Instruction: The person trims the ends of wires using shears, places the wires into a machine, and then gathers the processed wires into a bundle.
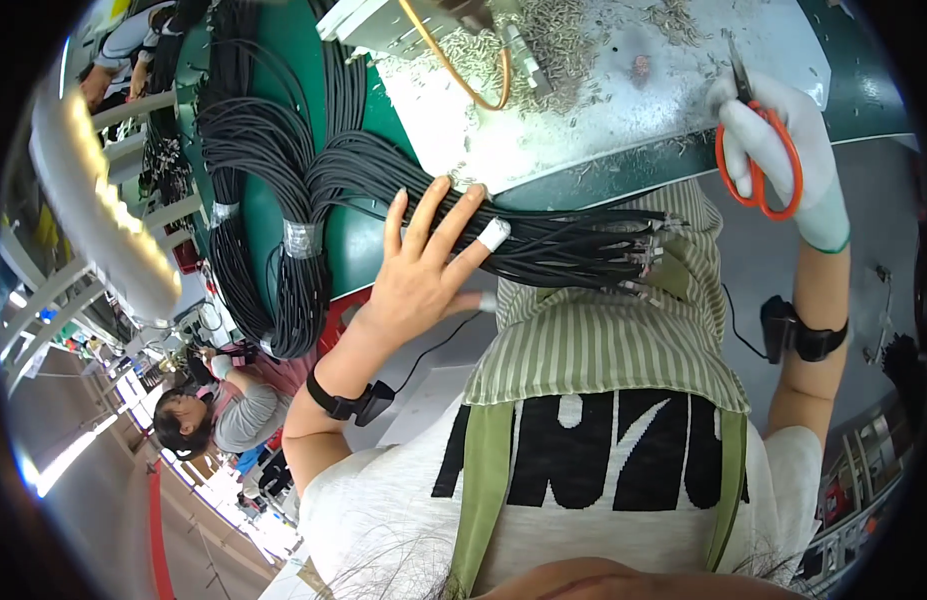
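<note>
Here, left hand on cable bundle

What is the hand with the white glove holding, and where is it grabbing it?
The right hand holds orange-handled scissors, fingers through the handle loops. The left hand grips nothing; it lies flat on the black cable bundle.

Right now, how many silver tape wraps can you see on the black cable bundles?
2. One tape wrap binds the bundle just left of the left hand; another tape wrap sits on the bundle farther left. Others may be hidden.

One pair of orange scissors, two cable bundles.
</note>
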